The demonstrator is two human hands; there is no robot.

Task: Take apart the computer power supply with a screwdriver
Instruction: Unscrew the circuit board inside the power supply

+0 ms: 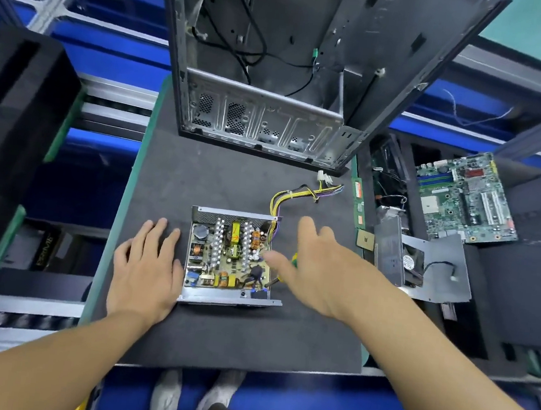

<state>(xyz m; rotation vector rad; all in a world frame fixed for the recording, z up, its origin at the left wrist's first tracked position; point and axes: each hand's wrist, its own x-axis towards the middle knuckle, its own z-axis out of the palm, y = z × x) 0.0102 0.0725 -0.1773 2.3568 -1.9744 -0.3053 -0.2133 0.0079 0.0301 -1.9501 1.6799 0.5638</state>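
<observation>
Open grey sheet-metal power supply box (pixel 230 257), cover off and brown circuit board exposed, sits flat near the front middle of the dark foam work mat (pixel 231 184). Its yellow-and-black cable bundle (pixel 293 195) trails from the far right corner toward the stripped black computer case (pixel 270 71) standing behind it.

My left hand (pixel 145 268) lies flat on the mat, fingers straight, thumb side just beside the box's left wall; I can't tell if it touches. My right hand (pixel 315 269) is blurred, fingers spread wide and holding nothing, over the box's right edge. The green-and-yellow-handled screwdriver (pixel 294 260) is mostly hidden under it; contact not clear.

Handling, my read:
- Box is stiff and fairly heavy.
- It should sit steady on the foam, though its cut edges are likely sharp.
- Board is fragile: coils, capacitors and heatsink fins can bend or snap.
- I'd brace on the outer side walls, never on components.
- I'd lift the board only by its bare edges, minding the tethered cables.
</observation>
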